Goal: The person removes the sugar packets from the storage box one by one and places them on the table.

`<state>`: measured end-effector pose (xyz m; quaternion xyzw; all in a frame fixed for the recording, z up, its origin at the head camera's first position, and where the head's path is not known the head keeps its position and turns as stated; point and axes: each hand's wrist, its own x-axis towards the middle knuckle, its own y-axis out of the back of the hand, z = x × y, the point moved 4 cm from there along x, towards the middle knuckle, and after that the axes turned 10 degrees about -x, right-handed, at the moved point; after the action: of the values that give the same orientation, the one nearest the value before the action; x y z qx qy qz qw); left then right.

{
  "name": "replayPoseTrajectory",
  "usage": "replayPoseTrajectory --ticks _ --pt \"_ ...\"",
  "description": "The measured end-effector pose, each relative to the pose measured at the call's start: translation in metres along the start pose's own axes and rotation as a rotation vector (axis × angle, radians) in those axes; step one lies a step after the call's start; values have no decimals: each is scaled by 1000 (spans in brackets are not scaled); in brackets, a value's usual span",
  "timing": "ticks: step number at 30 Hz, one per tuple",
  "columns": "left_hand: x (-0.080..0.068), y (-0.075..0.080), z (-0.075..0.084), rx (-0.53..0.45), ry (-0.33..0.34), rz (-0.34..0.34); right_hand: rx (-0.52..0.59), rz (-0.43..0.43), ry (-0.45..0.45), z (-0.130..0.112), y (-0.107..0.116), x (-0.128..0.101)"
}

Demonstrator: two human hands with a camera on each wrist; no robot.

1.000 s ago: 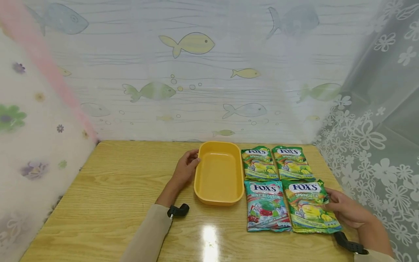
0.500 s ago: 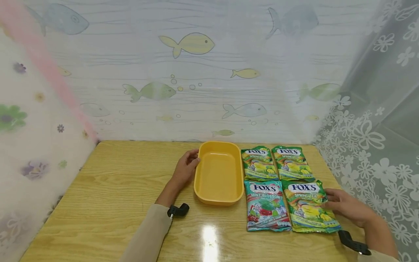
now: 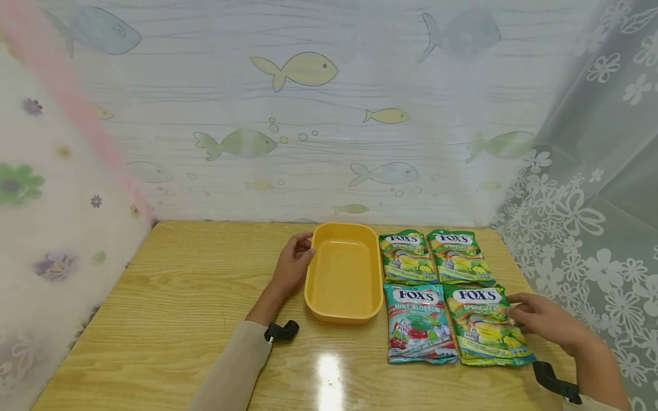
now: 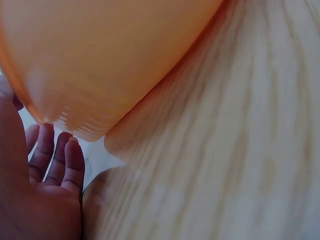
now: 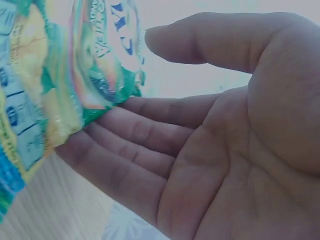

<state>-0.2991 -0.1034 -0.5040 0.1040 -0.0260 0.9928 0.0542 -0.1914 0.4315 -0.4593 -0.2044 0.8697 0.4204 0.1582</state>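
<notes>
My left hand (image 3: 293, 262) rests at the left side of a yellow plastic tub (image 3: 380, 285), its thumb by the rim. In the left wrist view, straight fingers (image 4: 59, 162) reach the tub's outer wall. A green Fox's Spring Tea candy bag (image 3: 488, 328) lies at the front right. My right hand (image 3: 547, 322) is at its right edge; in the right wrist view the fingertips are tucked behind that edge and the thumb (image 5: 175, 45) stands off the bag. A teal Fox's Mint Blossom candy bag (image 3: 418, 325) lies just left of it.
Two more green Spring Tea bags, a left one (image 3: 406, 257) and a right one (image 3: 459, 257), lie behind the front pair. All are right of the tub on a wooden table (image 3: 180, 297). A fish-print curtain (image 3: 308, 125) hangs at the table's back edge.
My right wrist has shifted slightly right and the thumb has moved up along the front right bag's edge. Left hand, tub and the other bags stay put.
</notes>
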Motion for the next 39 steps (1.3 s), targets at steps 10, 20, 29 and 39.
replayPoseTrajectory --ticks 10,20,29,39 --pt "-1 0 1 -25 -82 -20 -18 0 -20 -8 -1 -3" --pt "-2 -2 -1 -35 -88 -22 -194 60 -57 -16 0 -6" --pt "-1 0 -3 -15 -100 9 -380 242 -13 -44 3 -5" --pt "0 12 1 76 -86 75 -359 522 86 -71 -10 10"
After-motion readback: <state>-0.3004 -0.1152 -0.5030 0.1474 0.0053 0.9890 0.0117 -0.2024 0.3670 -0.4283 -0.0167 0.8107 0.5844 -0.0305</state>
